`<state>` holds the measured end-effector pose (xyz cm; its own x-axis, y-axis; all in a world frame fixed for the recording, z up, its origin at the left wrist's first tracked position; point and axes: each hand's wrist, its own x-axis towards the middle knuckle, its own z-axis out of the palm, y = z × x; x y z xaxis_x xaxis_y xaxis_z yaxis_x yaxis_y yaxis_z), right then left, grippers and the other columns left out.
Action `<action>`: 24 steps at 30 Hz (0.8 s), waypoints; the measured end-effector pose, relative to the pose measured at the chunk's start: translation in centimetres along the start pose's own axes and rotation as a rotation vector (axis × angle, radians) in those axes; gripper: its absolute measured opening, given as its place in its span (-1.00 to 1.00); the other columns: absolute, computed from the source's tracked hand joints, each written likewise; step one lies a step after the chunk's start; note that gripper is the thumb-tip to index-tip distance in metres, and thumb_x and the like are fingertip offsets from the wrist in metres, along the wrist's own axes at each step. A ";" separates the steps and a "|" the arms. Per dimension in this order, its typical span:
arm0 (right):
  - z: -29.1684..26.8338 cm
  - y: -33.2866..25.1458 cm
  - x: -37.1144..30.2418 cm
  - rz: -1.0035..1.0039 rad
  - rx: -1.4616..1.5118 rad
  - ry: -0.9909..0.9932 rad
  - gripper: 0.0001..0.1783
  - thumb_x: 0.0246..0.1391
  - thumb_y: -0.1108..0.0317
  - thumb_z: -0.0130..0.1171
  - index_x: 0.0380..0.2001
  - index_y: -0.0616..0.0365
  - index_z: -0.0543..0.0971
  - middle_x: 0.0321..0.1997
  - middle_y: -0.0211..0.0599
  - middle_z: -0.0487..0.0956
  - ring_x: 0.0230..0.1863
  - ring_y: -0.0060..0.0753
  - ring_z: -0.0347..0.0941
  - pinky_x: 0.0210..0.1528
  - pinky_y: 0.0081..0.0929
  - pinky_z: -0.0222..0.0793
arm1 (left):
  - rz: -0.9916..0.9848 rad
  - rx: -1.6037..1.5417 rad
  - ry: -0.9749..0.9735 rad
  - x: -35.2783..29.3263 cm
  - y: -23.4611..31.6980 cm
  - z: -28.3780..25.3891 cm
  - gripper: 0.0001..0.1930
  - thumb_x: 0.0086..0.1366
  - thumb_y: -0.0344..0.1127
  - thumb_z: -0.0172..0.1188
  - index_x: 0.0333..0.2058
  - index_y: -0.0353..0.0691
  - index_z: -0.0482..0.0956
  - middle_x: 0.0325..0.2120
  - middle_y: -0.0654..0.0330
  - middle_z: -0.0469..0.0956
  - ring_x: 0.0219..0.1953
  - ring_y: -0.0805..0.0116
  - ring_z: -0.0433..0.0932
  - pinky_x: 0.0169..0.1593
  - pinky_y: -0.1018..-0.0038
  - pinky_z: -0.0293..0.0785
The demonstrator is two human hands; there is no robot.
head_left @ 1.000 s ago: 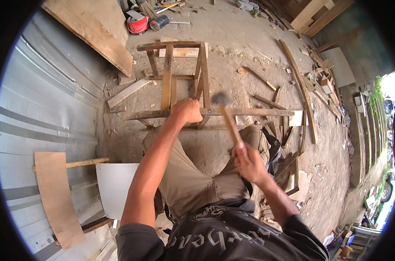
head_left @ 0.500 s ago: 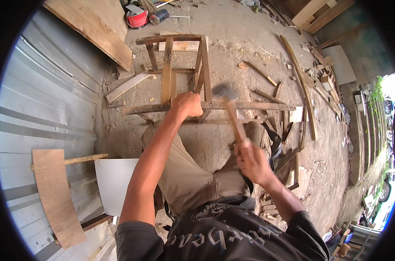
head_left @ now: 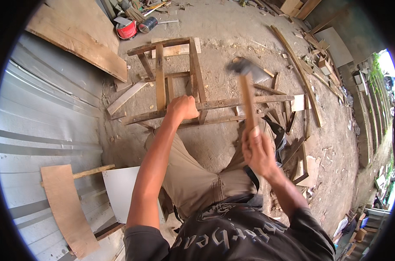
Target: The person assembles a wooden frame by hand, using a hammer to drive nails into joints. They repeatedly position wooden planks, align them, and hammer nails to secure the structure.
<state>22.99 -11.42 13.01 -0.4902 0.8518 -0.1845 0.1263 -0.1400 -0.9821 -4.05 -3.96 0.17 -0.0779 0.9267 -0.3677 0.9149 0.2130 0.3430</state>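
A wooden frame (head_left: 159, 76) of dark, worn bars lies in front of my knees, its long near rail (head_left: 232, 103) running from left to right. My left hand (head_left: 182, 108) is closed around that rail, close to where the upright bars meet it. In my right hand (head_left: 258, 150) is a hammer (head_left: 248, 93), gripped by its wooden handle. The dark hammer head is blurred by motion and stands raised, apart from the rail, to the right of my left hand.
Corrugated metal sheeting (head_left: 54, 117) and a large board (head_left: 80, 39) line the left side. A red bucket (head_left: 126, 29) and a dark can (head_left: 148, 25) stand at the back. A long plank (head_left: 297, 74) and scattered wood scraps lie on the right. A white panel (head_left: 121, 191) is beside my left arm.
The hammer has swung up and to the right, away from the rail. My left hand keeps its grip on the rail, and the whole view has turned slightly.
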 end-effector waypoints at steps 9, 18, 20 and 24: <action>-1.3 11.6 -1.5 0.240 -0.296 -0.062 -0.48 0.40 -0.06 -0.20 -0.38 0.22 0.38 -0.65 -0.46 0.31 -0.61 -0.53 0.22 -0.60 -0.40 0.15 | -0.001 0.039 -0.026 -0.3 0.7 -0.5 -0.58 -0.10 -0.21 0.27 -0.28 -0.42 0.63 -0.27 -0.22 0.62 -0.17 -0.15 0.61 -0.08 0.13 0.54; -4.5 10.8 -8.9 0.439 0.107 0.215 -0.60 0.33 -0.02 0.02 -0.37 0.11 0.40 -0.66 -0.63 0.27 -0.68 -0.74 0.17 -0.69 -0.64 0.04 | 0.165 0.068 0.035 -0.2 1.0 -0.5 -0.33 -0.07 0.25 0.40 -0.34 -0.37 0.59 -0.43 -0.08 0.63 -0.31 -0.01 0.65 -0.19 0.19 0.56; -7.4 11.6 -7.4 0.296 0.141 0.339 -0.69 0.33 0.07 0.05 -0.32 0.10 0.45 -0.63 -0.63 0.33 -0.66 -0.75 0.20 -0.67 -0.66 0.06 | 0.153 0.033 0.173 -0.5 1.7 0.7 -0.26 -0.09 0.37 0.38 -0.43 -0.37 0.58 -0.52 -0.06 0.62 -0.38 0.03 0.65 -0.27 0.20 0.56; -13.7 10.0 -2.7 -0.051 -0.037 0.678 -0.73 0.39 0.14 -0.05 -0.27 0.11 0.45 -0.58 -0.66 0.28 -0.63 -0.86 0.08 -0.64 -0.77 -0.06 | 0.020 0.104 0.134 -0.1 2.8 0.5 -0.26 -0.09 0.40 0.38 -0.69 -0.33 0.49 -0.69 -0.05 0.53 -0.56 0.11 0.61 -0.44 0.21 0.51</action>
<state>37.37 -8.18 4.23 0.1511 0.9867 -0.0606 0.1523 -0.0838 -0.9848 -1.29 -3.59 0.76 -0.1050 0.9650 -0.2405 0.9523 0.1673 0.2554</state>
